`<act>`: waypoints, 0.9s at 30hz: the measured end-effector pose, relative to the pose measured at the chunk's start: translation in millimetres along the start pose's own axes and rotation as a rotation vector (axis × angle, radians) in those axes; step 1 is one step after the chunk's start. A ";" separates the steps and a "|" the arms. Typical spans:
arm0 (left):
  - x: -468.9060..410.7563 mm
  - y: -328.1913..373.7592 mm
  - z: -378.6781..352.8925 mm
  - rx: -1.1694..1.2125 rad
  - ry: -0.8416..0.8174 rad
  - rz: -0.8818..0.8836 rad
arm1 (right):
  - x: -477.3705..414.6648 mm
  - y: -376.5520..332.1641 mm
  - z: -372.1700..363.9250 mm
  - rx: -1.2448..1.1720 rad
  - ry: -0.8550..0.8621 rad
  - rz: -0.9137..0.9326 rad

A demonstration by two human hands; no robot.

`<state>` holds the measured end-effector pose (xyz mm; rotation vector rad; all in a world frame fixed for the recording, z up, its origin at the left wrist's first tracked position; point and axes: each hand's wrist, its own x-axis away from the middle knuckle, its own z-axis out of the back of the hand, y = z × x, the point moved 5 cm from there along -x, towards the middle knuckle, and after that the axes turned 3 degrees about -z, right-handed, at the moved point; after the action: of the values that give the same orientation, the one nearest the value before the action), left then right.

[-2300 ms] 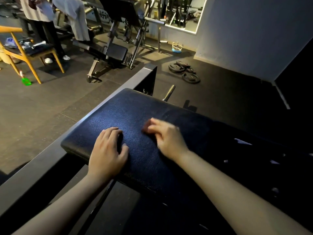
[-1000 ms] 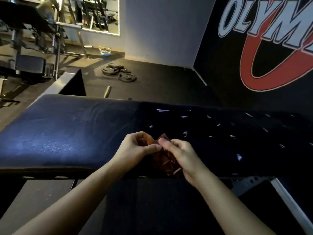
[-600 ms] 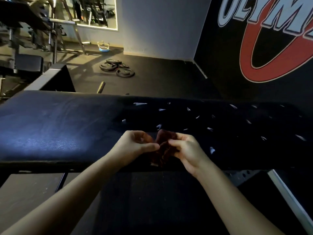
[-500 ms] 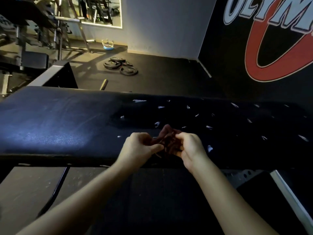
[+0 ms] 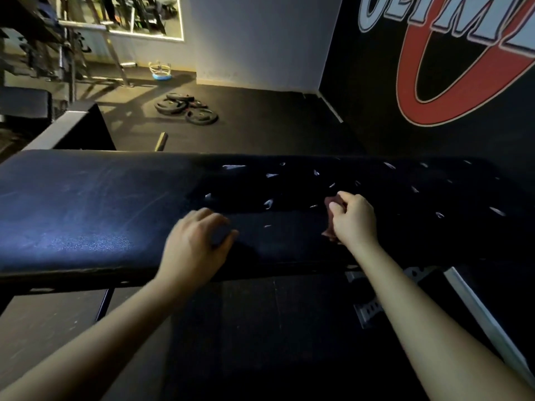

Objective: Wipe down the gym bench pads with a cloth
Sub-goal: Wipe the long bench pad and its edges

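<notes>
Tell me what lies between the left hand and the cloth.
Head view: only bench pad with a few pale nicks separates the left hand from the cloth in the right hand.

The bench pad runs from left to right. The left hand rests on the pad near its middle, close to the front edge. The right hand is on the pad further right, holding the cloth. Behind the pad, weight plates lie piled on the floor. A bar end sits just behind the pad's back edge.
</notes>
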<state>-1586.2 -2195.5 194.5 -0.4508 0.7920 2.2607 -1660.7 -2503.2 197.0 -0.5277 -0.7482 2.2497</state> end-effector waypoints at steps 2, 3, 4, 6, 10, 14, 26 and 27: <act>3.6 -31.7 11.8 -0.059 -0.038 0.015 | 5.4 -10.7 -16.9 0.259 0.084 0.090; 6.8 -44.5 18.0 -0.081 -0.051 0.015 | 12.0 -20.6 -29.6 0.325 0.107 0.121; 10.2 -56.5 23.7 -0.092 -0.059 0.016 | 19.6 -32.7 -43.7 0.357 0.119 0.136; 15.8 -77.2 36.9 -0.107 -0.036 0.052 | 43.1 -68.6 -76.8 0.354 0.109 0.175; 19.7 -116.9 49.2 -0.127 -0.027 0.174 | 127.3 -162.0 -141.0 0.231 -0.073 0.466; 14.3 -129.9 43.1 -0.171 -0.162 0.126 | 120.0 -143.3 -124.7 0.302 -0.128 0.698; 21.9 -143.8 38.1 -0.012 0.078 0.205 | 111.3 -195.9 -169.4 0.286 -0.129 0.491; 22.3 -147.0 41.0 0.012 0.100 0.232 | 140.8 -204.0 -170.1 0.262 -0.204 0.599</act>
<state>-1501.9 -2073.1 153.5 -0.4916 0.9505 2.4604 -1561.6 -2219.9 179.1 -0.4368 -0.4077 2.9397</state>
